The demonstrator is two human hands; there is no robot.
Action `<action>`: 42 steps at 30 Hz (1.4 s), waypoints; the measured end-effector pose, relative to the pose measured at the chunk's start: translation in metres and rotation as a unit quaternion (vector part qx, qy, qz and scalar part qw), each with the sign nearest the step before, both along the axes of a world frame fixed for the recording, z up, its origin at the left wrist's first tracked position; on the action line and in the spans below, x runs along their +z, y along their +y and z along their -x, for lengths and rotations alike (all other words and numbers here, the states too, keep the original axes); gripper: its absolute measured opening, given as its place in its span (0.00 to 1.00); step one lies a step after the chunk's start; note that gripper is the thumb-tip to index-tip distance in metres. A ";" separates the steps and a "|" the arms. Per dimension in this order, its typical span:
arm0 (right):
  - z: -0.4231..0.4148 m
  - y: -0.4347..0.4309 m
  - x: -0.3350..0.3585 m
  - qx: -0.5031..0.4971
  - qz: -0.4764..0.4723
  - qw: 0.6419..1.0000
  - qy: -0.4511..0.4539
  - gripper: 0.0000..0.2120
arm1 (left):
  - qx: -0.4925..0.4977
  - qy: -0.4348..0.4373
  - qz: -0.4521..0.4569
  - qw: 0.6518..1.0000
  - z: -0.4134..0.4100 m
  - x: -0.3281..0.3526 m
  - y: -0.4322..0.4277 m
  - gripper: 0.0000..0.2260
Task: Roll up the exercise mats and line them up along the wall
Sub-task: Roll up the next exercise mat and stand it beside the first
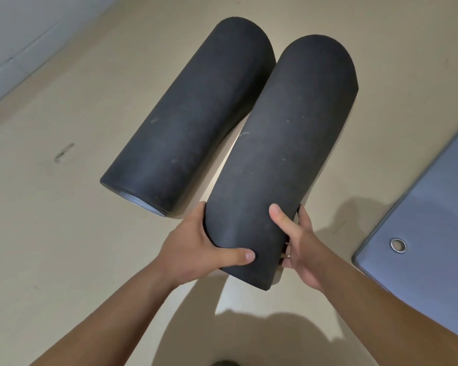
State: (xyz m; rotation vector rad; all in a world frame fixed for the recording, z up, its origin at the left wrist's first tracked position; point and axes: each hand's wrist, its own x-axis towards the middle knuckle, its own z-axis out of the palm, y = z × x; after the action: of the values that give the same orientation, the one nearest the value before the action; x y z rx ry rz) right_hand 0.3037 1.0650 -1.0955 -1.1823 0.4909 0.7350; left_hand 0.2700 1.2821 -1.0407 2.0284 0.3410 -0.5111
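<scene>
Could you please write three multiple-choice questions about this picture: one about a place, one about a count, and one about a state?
1. Where does the flat blue-grey mat lie?
A. At the right edge of the view
B. Against the wall at upper left
C. Under the two rolls

2. How many rolled dark mats are in view?
A. One
B. Two
C. Three

3. What is the state of the right roll?
A. Lying alone, untouched
B. Half unrolled on the floor
C. Gripped at its near end by both hands

Answers:
1. A: the flat mat, with a metal eyelet, spreads on the floor at the right.
2. B: the left roll and the right roll lie side by side.
3. C: the left hand and right hand clasp its near end from both sides.
</scene>
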 end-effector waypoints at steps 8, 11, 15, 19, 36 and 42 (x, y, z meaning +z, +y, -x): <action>0.013 0.000 0.018 -0.067 0.050 0.993 -0.088 0.51 | -0.036 0.083 0.187 0.978 -0.021 -0.016 0.043 0.35; 0.012 -0.019 0.027 -0.021 0.152 0.981 -0.122 0.47 | -0.037 0.130 0.232 0.963 -0.023 -0.044 0.040 0.43; 0.000 -0.026 0.031 0.020 0.231 0.960 -0.157 0.45 | 0.017 0.127 0.269 0.955 -0.025 -0.062 0.039 0.42; -0.007 -0.018 0.028 -0.006 0.171 0.984 -0.042 0.61 | 0.057 0.031 0.093 0.993 -0.019 -0.024 0.046 0.33; 0.014 0.045 0.033 -0.006 0.215 0.973 -0.088 0.62 | 0.034 0.076 0.122 0.989 -0.007 -0.016 0.050 0.34; -0.011 0.014 0.014 -0.049 0.110 0.993 -0.008 0.53 | 0.090 -0.078 0.066 0.991 -0.016 0.006 0.041 0.24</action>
State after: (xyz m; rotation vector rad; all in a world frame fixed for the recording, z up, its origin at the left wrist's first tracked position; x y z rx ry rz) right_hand 0.3148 1.0793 -1.0816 -1.3581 0.6238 0.5970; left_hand 0.2860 1.3232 -1.0342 1.8755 0.3806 -0.2549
